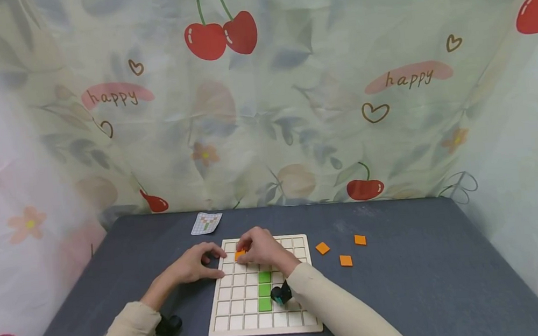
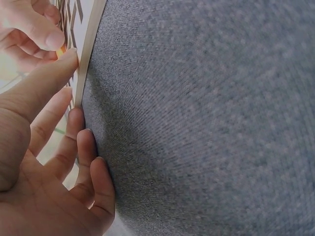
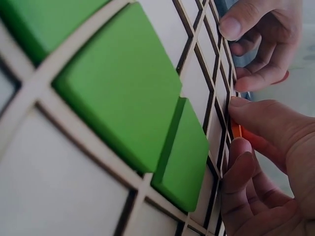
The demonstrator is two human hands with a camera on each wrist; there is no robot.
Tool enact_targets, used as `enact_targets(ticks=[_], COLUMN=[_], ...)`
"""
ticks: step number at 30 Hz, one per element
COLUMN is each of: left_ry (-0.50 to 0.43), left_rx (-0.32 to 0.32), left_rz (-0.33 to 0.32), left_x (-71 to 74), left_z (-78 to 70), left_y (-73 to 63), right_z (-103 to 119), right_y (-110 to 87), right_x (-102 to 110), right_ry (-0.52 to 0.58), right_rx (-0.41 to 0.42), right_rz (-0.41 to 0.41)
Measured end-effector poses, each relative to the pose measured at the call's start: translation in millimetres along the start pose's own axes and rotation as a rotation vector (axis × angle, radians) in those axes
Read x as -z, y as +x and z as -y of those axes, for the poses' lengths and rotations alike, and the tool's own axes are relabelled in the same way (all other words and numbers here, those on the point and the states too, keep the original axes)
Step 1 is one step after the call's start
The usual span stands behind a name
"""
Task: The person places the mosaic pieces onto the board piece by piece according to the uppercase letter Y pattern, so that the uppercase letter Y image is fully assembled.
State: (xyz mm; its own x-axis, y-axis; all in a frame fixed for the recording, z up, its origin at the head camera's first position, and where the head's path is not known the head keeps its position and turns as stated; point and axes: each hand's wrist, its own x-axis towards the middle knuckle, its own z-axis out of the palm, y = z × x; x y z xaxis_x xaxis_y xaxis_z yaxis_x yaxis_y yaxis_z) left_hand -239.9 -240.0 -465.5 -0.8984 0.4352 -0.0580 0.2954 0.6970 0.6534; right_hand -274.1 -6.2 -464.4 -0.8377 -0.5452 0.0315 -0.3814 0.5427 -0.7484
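Observation:
A square wooden grid board [image 1: 265, 331] with white cells lies on the table. My right hand [image 1: 264, 248] is over its upper left part and pinches an orange square tile [image 1: 240, 255] between thumb and fingers. In the right wrist view the tile's orange edge [image 3: 236, 129] shows between the fingertips, close to the grid. At the board's left edge rests my left hand [image 1: 191, 263], thumb and fingers spread along the rim and holding no tile. Three green tiles [image 1: 264, 290] sit in a column in the grid, below the right hand.
Three loose orange tiles, one of them nearest the board [image 1: 322, 248], lie on the dark table [image 1: 406, 284] to the right. A small card with a coloured grid pattern [image 1: 206, 223] lies behind the board. A printed curtain [image 1: 282, 107] hangs behind the table.

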Motion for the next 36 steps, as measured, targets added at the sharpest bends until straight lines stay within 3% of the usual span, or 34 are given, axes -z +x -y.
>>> enact_targets(ticks=[12, 18, 25, 36], left_ry=[0.009, 0.007, 0.009, 0.016], left_rx=[-0.024, -0.038, -0.032, -0.047], left_rz=[0.001, -0.002, -0.004, -0.009], left_x=[-0.8, -0.6, -0.7, -1.6], left_z=[2.3, 3.5, 3.0, 1.4], left_y=[-0.3, 0.3, 1.0, -0.7], right_z=[-1, -9, -24, -47], right_y=[0.6, -1.9, -11.8, -40.9], right_x=[1, 8, 27, 62], right_ry=[-0.011, 0.043, 0.124, 0.169], right_rx=[0.006, 0.048, 0.142, 0.210], right_rz=[-0.002, 0.010, 0.060, 0.111])
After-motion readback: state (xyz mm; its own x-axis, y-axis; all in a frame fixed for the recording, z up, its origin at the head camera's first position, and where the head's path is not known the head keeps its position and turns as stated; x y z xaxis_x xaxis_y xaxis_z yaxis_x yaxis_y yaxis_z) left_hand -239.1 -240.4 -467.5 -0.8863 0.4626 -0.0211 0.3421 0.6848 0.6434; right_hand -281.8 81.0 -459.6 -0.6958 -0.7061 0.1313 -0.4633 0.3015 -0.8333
